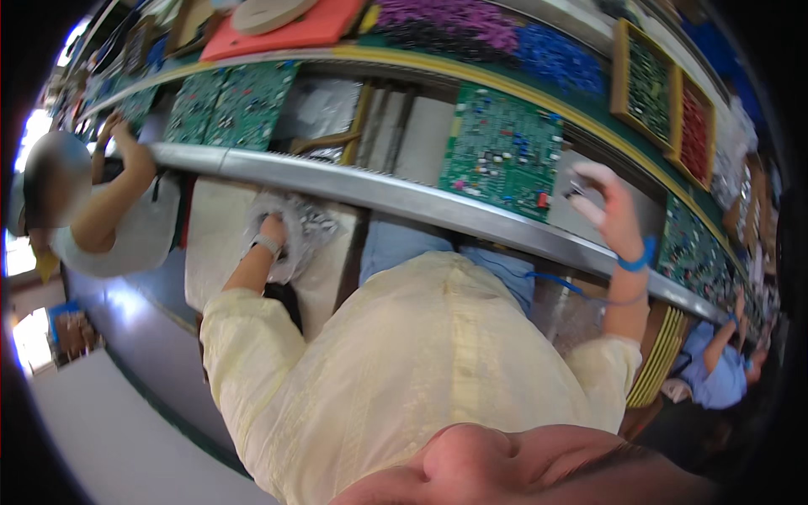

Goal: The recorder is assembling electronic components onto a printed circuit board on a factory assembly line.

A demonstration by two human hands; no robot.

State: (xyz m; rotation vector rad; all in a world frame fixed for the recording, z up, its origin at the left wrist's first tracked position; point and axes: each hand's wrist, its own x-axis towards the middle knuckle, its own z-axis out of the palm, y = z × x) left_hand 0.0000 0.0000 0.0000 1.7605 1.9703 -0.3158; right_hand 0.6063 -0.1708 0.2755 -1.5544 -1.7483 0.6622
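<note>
My left hand [273, 229], with a pale band at the wrist, reaches into a clear plastic bag [293, 257] on a light-coloured surface at my left. The bag hides its fingers; small greyish pieces [318, 222] show through the plastic beside it. Just right of a green circuit board [503, 151] is my right hand [608, 202], its thumb and fingertips covered in white. They curl closed around a small dark component [576, 190], slightly blurred. The board, dotted with white, blue and red parts, rests on the rail line in front of me.
A metal rail [379, 189] crosses before me. More circuit boards [227, 105] lie along the line. Behind stand purple parts [446, 25], blue parts [560, 59] and wooden trays [644, 76]. A blue cord [560, 282] trails from my right wristband. Co-workers sit at both sides.
</note>
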